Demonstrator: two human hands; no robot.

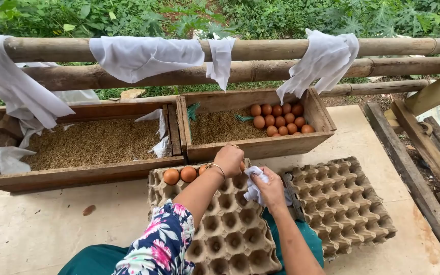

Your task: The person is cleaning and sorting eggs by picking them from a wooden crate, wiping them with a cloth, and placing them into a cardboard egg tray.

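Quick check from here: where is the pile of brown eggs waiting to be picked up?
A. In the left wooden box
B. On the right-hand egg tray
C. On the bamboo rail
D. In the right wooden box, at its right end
D: the eggs lie clustered at the right end of the right wooden box, on the husk bedding.

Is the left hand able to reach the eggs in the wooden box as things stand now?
Probably yes. The left hand is at the front wall of the wooden box, which is open on top, and nothing covers the eggs.
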